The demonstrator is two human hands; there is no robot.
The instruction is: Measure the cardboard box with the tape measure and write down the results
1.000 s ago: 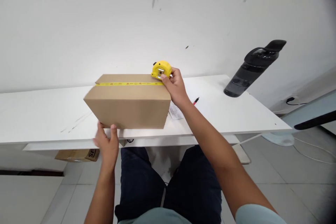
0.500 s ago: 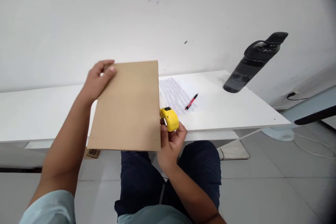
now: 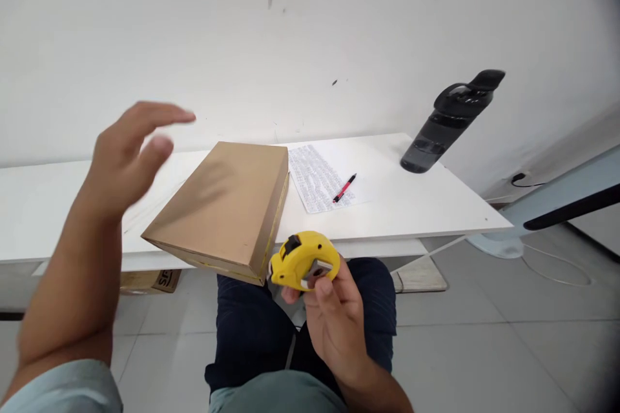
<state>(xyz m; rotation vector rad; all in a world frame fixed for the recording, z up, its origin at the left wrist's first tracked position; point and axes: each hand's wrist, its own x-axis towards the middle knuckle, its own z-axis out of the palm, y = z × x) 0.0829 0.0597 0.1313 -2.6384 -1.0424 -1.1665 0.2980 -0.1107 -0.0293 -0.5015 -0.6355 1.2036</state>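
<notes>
A brown cardboard box (image 3: 227,197) rests on the white table (image 3: 387,219), its near corner jutting past the front edge. To the left of it my left hand (image 3: 128,158) hangs raised in the air, thumb and fingers apart, touching nothing; its shadow falls across the box top. My right hand (image 3: 334,310) grips a yellow tape measure (image 3: 305,259) in front of the table, close to the right near corner of the box. The metal belt clip on the tape measure faces me.
Right of the box lies a handwritten sheet of paper (image 3: 317,181) with a red and black pen (image 3: 345,188) on it. A dark water bottle (image 3: 450,122) stands at the table's right end. Below the table is another cardboard box (image 3: 150,281).
The cardboard box, held up before, now sits lower on the table. My left hand has let go and moved left. My right hand has turned the tape measure into fuller view.
</notes>
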